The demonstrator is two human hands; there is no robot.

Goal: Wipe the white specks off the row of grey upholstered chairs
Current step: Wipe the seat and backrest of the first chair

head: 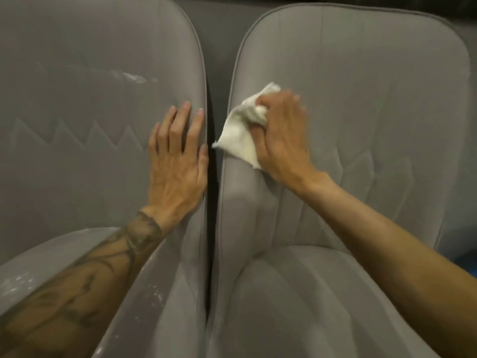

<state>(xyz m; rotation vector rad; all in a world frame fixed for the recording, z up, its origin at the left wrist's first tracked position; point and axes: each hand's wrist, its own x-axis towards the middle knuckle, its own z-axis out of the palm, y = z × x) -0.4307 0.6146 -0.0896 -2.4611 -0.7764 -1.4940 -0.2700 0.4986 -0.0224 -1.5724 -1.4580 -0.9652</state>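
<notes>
Head view looks down on two grey upholstered chairs standing side by side, their backrests almost touching. The right hand [281,140] grips a crumpled white cloth [240,135], its fingers [263,102] curled round the bunched upper part, and presses it against the backrest of the right chair [374,112] close to that chair's inner edge. A loose corner of the cloth hangs out toward the dark gap [210,202] between the chairs.

The left hand [178,161] lies flat on the backrest of the left chair [77,156], right at its inner piped edge, with its fingers [180,120] straight, spread and holding nothing. The tattooed forearm [103,267] crosses over the left chair's seat and hides part of it.

White specks [131,76] form a smeared streak on the left chair's backrest, above the left hand and above the zigzag stitching [77,135]. More white flecks [154,295] dot the left seat beside the forearm, and another patch [18,282] shows at the seat's far left edge. The right chair's backrest and seat look plain grey where they show, though the right forearm covers a strip of them. A sliver of something blue [464,264] shows at the right border.
</notes>
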